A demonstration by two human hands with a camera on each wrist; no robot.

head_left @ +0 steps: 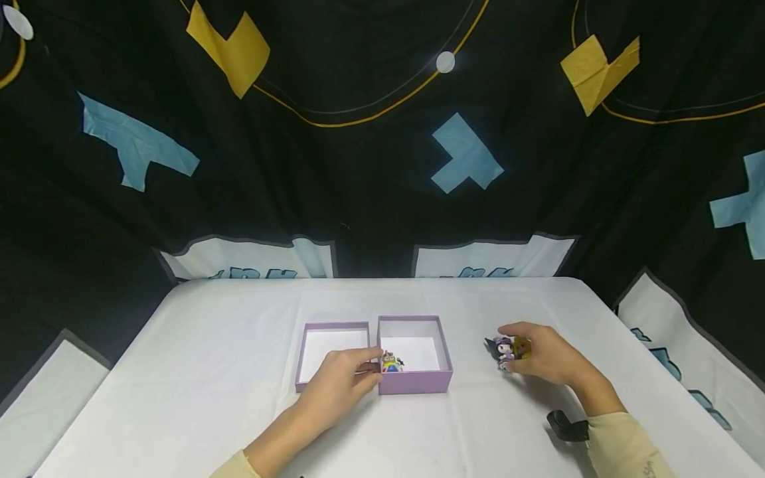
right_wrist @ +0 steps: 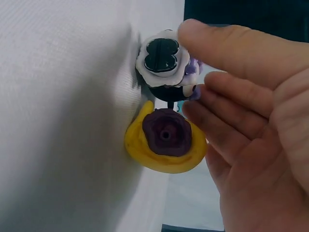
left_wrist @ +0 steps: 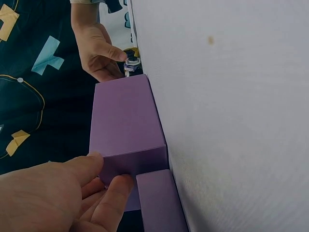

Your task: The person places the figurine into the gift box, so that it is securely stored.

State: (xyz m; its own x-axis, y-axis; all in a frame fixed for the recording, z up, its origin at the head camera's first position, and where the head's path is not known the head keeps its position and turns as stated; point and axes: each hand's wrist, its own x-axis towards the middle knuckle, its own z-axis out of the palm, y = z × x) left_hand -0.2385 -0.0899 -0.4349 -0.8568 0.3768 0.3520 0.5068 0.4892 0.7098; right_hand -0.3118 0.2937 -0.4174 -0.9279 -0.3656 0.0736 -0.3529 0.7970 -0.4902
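Black-and-purple figurine (head_left: 505, 348): right part of table (head_left: 197, 372), long axis roughly near–far, base facing near, dark pointed part directed left. Right hand (head_left: 552, 355) pinches it, thumb against fingers; yellow figurine (right_wrist: 166, 164) just beside. Left hand (head_left: 337, 380): fingertips touching purple box (head_left: 415, 382), left side; cannot tell whether gripping.

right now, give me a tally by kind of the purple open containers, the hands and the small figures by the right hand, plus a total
Purple open containers: 2 (left container, right container)
Hands: 2 (left hand, right hand)
Small figures by the right hand: 2 (dark-hooded figure, brownish figure)
Total: 6
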